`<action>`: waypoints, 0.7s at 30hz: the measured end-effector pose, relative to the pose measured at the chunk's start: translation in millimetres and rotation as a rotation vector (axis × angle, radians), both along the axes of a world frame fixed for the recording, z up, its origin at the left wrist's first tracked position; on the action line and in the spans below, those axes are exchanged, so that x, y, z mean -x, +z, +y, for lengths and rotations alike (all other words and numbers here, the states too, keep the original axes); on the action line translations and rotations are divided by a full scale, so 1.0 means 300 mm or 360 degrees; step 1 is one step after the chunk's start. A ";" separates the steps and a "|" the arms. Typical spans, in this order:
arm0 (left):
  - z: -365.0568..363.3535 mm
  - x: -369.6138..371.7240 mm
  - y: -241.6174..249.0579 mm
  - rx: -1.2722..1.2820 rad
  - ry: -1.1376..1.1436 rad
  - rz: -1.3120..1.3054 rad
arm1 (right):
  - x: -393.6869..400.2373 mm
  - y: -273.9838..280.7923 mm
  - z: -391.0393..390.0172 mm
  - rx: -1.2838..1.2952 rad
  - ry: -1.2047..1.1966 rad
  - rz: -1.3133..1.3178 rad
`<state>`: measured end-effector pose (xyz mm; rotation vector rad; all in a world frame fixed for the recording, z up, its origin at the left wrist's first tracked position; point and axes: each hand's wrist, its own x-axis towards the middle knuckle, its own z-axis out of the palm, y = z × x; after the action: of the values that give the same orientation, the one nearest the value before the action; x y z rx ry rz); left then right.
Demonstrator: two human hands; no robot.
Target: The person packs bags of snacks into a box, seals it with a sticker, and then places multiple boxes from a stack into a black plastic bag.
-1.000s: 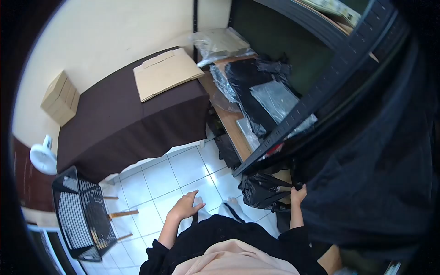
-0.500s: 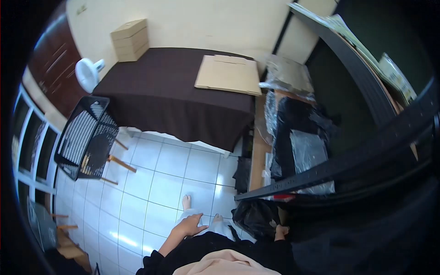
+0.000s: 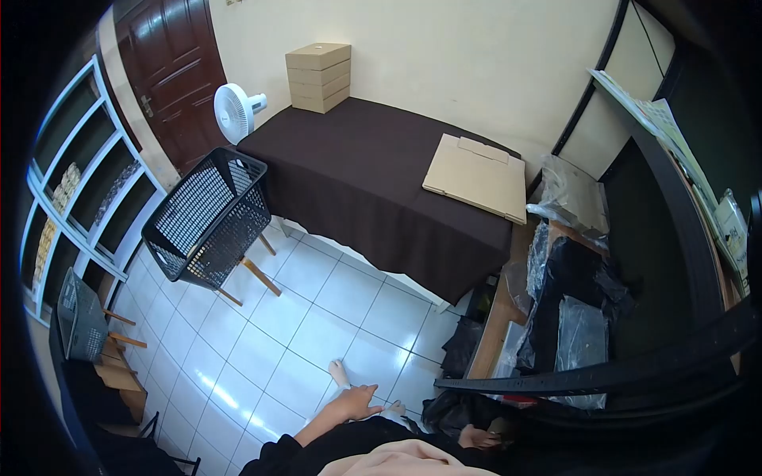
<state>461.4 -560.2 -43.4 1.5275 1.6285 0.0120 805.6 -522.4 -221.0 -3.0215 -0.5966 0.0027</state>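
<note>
Standing by the dark shelving, the person has the right hand (image 3: 479, 435) at the black plastic bag (image 3: 456, 411) low at the rack's foot, the bag lying at about eleven o'clock from it, touching; whether its fingers grip cannot be told. The left hand (image 3: 355, 403), well apart at nine o'clock, hangs loosely spread over the white tiled floor (image 3: 317, 317), holding nothing.

A crumpled, glossy black plastic bag (image 3: 456, 412) lies on the white tiled floor beneath the dark shelf edge.
</note>
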 end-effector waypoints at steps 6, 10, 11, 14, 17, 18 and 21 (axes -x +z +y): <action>0.085 0.199 0.038 -0.0011 0.0063 -0.0031 | 0.390 0.023 0.120 -0.0069 0.0929 0.0372; 0.144 0.400 0.036 -0.0125 0.0111 0.0031 | 0.621 0.227 0.394 -0.0992 0.2095 0.0667; 0.140 0.457 -0.006 -0.0240 0.0106 0.0028 | 0.658 0.282 0.465 -0.1123 0.2108 0.0648; 0.173 0.597 -0.002 -0.0127 0.0056 0.0025 | 0.732 0.547 0.653 -0.1425 0.1894 0.0141; 0.201 0.715 -0.035 -0.0118 -0.0021 0.0023 | 0.663 0.716 0.786 -0.1564 0.1612 -0.0315; 0.224 0.744 -0.019 -0.0051 -0.0026 0.0078 | 0.609 0.746 0.821 -0.1556 0.1525 -0.0443; 0.319 0.806 -0.018 -0.0063 -0.0028 0.0123 | 0.429 0.769 0.916 -0.1404 0.1360 -0.0572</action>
<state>219.7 -464.6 -49.0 1.5899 1.6843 -0.0250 676.9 -247.6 9.7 -1.7669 -1.3987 -0.5857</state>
